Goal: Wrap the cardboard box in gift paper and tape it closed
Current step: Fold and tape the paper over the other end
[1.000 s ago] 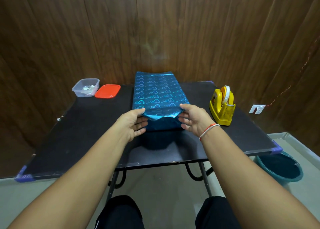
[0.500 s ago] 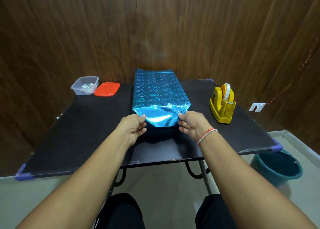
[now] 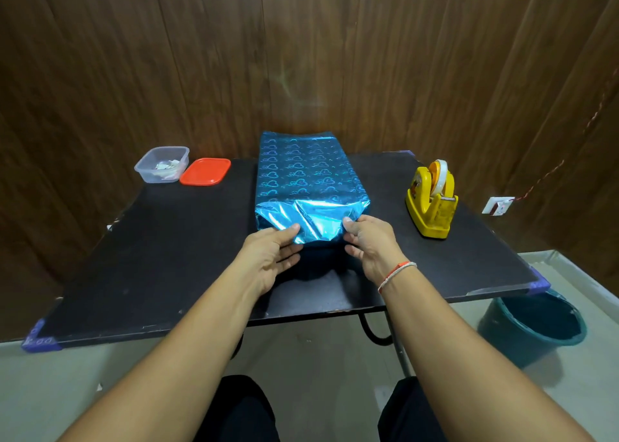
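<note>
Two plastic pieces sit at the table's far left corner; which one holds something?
The clear plastic tub, leftmost of the pair: pale scraps lie inside it. The flat red plastic lid beside it, on its right, carries nothing.

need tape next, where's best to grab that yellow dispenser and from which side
Take the dispenser by its upright yellow body, grip coming from above across its flat side walls. It stands upright on the table, roll on top, cutter end facing the person, so stay clear of that near end.
</note>
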